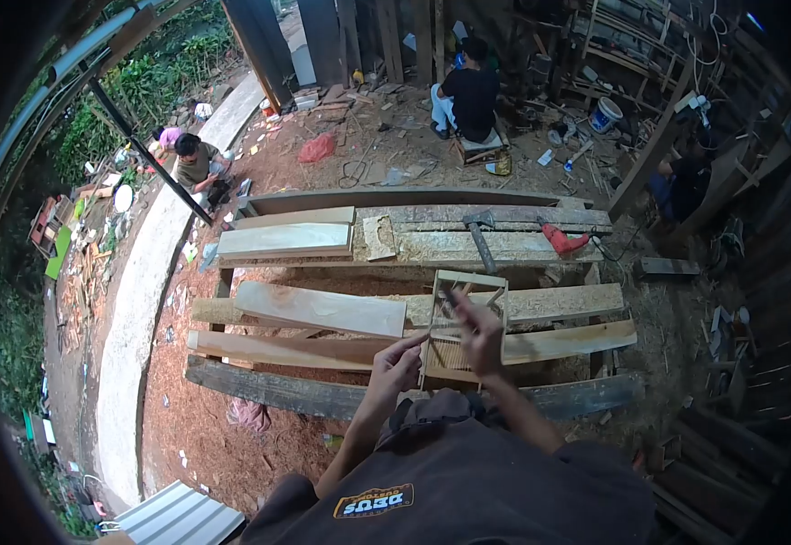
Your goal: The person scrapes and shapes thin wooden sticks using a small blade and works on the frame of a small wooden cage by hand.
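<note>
A small slatted wooden frame point(451, 356), like a cage panel with thin bars, is propped in front of my body against the bench planks. My left hand point(399, 365) is at its left edge, thumb and finger pinched together; what lies between them is too small to make out. Over the upper right part of the frame, my right hand point(481, 341) is closed around a short dark tool point(455, 298), whose kind I cannot tell. That hand and forearm hide part of the bars.
A hammer-like tool point(481, 242) and a red power tool point(563, 239) lie on the sawdust-covered bench point(422, 243). A pale board point(323, 307) sits left of the frame. One person point(471, 95) sits at the back, another point(200, 168) crouches at left. A bucket point(605, 115) stands back right.
</note>
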Tool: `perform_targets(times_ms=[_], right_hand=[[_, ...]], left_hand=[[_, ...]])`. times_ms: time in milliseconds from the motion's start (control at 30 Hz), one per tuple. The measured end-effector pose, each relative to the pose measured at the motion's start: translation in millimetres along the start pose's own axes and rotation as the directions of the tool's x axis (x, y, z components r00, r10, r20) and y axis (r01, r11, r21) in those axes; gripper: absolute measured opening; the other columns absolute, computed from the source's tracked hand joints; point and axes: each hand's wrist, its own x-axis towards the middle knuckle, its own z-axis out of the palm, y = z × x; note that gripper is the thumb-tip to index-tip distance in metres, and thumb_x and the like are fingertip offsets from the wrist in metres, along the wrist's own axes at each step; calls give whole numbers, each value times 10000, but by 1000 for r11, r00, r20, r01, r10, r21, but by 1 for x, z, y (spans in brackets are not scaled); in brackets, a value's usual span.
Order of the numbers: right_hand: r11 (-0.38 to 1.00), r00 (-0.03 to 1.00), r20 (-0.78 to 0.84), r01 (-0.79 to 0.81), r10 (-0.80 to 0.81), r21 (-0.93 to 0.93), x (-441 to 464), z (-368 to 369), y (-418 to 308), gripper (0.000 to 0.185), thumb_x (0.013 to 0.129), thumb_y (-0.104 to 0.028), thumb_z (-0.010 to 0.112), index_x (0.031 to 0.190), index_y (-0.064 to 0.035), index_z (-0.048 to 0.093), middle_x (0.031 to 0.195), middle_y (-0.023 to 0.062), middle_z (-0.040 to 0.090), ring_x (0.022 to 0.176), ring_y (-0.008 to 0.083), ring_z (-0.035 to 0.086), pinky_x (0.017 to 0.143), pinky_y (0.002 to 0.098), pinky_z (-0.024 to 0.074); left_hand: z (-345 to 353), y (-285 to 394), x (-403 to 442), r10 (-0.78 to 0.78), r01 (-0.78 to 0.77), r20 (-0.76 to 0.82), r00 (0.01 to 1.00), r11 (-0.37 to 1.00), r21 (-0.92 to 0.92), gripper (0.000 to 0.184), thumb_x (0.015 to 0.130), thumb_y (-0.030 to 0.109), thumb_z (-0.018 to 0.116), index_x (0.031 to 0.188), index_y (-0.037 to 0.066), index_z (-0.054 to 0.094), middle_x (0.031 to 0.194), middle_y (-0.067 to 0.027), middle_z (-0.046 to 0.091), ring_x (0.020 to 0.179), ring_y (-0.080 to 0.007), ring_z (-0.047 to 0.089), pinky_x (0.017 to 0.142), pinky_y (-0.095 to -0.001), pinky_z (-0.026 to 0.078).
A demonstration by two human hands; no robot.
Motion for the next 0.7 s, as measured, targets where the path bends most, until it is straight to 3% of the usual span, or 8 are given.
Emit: perform_targets(times_ms=[67, 200, 267, 333, 400, 500, 633, 700], right_hand=[[982, 993, -7, -121, 121, -147, 13, -11, -19, 378, 897, -49, 620, 1270, -101, 655, 706, 133, 545, 616, 232, 549, 580, 385, 430], [978, 918, 375, 182, -132, -102, -7, -14, -27, 481, 871, -41, 623, 1329, -186, 621, 731, 108, 576, 627, 266, 585, 555, 372, 464], [983, 960, 265, 127, -89, -133, 5, -13, -17, 437, 876, -45, 619, 1296, -161, 644, 744, 111, 585, 651, 265, 597, 565, 373, 466], [967, 983, 71, -151, 169, -204, 19, -16, -10, 371, 879, -18, 630, 1236, -108, 673, 805, 120, 622, 670, 279, 610, 616, 384, 495], [995, 999, 51, -6, 11, -96, 19, -16, -19, 378, 888, -24, 633, 1255, -111, 662, 799, 117, 625, 690, 283, 625, 633, 380, 507], [998, 919, 393, 44, -25, -39, 1, -24, -27, 395, 898, -34, 620, 1284, -114, 646, 796, 119, 637, 676, 258, 632, 643, 368, 512], [977, 975, 75, -209, 211, -30, 11, -25, -2, 449, 870, -7, 627, 1299, -137, 639, 817, 122, 629, 656, 265, 599, 629, 381, 493], [997, 985, 157, -66, 73, -47, 11, -27, -14, 441, 866, 3, 629, 1286, -131, 649, 791, 126, 625, 663, 265, 598, 621, 375, 487]], left_hand=[[1, -3, -5, -21, 21, 1, 1000, 999, -42, 321, 1021, 166, 533, 1308, 32, 580, 701, 84, 423, 529, 6, 299, 446, -177, 231], [3, -10, 5, -57, 56, 1, 998, 987, -149, 306, 1026, 172, 522, 1297, 37, 563, 684, 79, 419, 495, 6, 279, 426, -174, 211], [2, -10, 8, -83, 82, 2, 997, 978, -190, 299, 1026, 174, 521, 1289, 38, 560, 680, 80, 416, 485, 6, 273, 419, -174, 206], [3, -8, 8, -100, 99, -3, 995, 983, -157, 310, 1020, 173, 531, 1306, 55, 544, 679, 86, 403, 485, 7, 272, 412, -173, 199], [8, -2, 4, -122, 120, -9, 993, 985, -123, 341, 1012, 186, 545, 1331, 66, 529, 678, 95, 373, 508, 7, 275, 416, -172, 197], [6, -8, 7, -142, 148, 43, 989, 969, -199, 334, 1009, 192, 555, 1321, 78, 524, 690, 90, 394, 511, 10, 280, 417, -167, 200], [2, -10, 5, -158, 172, 73, 985, 948, -267, 272, 1018, 168, 546, 1281, 98, 538, 693, 70, 444, 491, 9, 289, 418, -163, 208], [0, -12, 0, -130, 144, 71, 989, 956, -256, 276, 1015, 165, 554, 1282, 97, 531, 693, 69, 438, 500, 8, 294, 427, -158, 224]])
